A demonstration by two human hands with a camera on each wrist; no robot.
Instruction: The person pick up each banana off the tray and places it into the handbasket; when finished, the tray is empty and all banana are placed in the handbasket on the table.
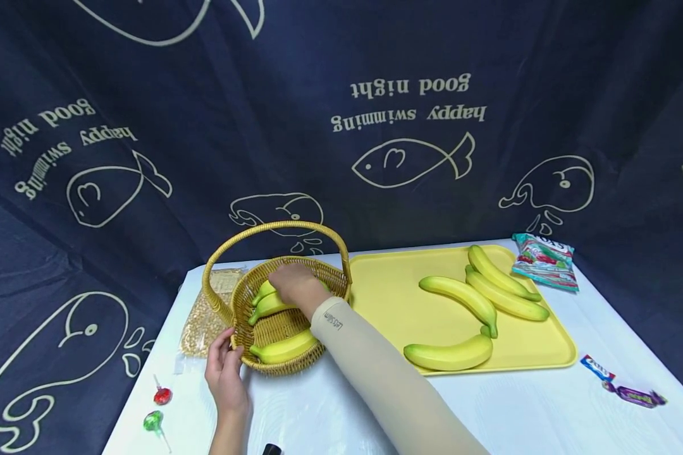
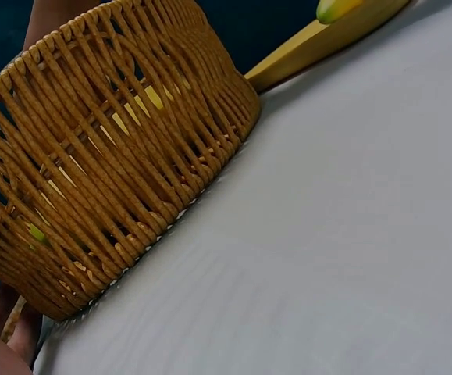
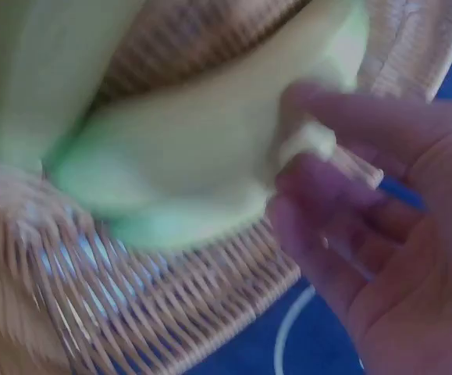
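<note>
I see my right hand inside the wicker basket, lying over the far bananas there. In the right wrist view its fingers are curled at the tip end of one banana, touching it; the picture is blurred, so I cannot tell if the grip is complete. My left hand rests at the near rim of the basket, about 7 o'clock of it, fingers mostly straight, thumb against the weave. A third banana lies near the front wall. The bananas in the basket have their long axis from about 8 o'clock to 2 o'clock, and the right hand is the nearer one to them. The yellow tray stands at 3 o'clock of the basket, just beside it, with four more bananas on the white surface
</note>
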